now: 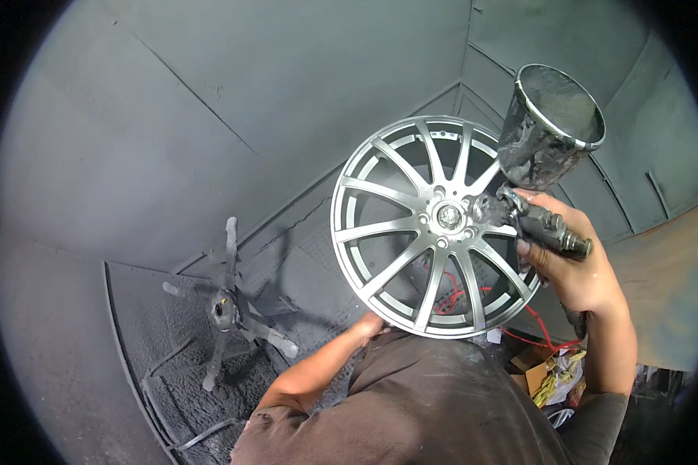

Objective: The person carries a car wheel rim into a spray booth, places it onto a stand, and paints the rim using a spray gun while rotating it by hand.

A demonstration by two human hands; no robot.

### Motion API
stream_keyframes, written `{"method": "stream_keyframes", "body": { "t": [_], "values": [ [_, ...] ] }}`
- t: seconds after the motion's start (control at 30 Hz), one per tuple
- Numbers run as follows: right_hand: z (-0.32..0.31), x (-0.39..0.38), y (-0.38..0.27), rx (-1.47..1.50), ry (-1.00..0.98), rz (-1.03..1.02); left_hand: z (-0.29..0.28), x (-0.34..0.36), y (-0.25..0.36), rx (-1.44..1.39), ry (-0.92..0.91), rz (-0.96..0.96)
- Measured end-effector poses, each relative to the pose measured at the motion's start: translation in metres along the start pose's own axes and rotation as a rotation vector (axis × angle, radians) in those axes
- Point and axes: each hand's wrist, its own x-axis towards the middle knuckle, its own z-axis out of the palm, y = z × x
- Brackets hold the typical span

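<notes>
A silver multi-spoke wheel [399, 225] faces up in front of me. My right hand [570, 260] is wrapped round a dark spray gun [551, 232] with a paint-smeared metal cup [539, 151] on top; the gun's nozzle is over the wheel's right side, near the hub. My left hand [371, 327] is at the lower left edge of the wheel, its fingers mostly hidden behind the rim and my body. What supports the wheel underneath is hidden.
Grey, overspray-coated walls [209, 116] surround the wheel. A multi-armed stand [223, 310] sits at left over a dark mat [155, 341]. A red hose [543, 333] runs below the wheel on the right, near a cardboard box [531, 372] with yellow and plastic items.
</notes>
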Motion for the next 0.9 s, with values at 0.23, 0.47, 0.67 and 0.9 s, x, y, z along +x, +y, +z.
{"method": "stream_keyframes", "body": {
  "t": [0.23, 0.47, 0.67, 0.9],
  "values": [
    [-0.007, 0.007, -0.008, 0.032, 0.097, -0.028, -0.041, 0.01, 0.01, -0.303, 0.229, 0.076],
    [0.003, -0.001, -0.041, -0.006, -0.004, 0.203, -0.06, 0.03, 0.019, -0.425, 0.257, 0.099],
    [0.006, -0.001, -0.04, 0.034, -0.128, 0.114, -0.056, 0.026, 0.014, -0.382, 0.234, 0.134],
    [0.0, 0.017, -0.016, 0.027, 0.096, 0.013, -0.043, 0.014, 0.008, -0.35, 0.282, 0.14]
  ]
}}
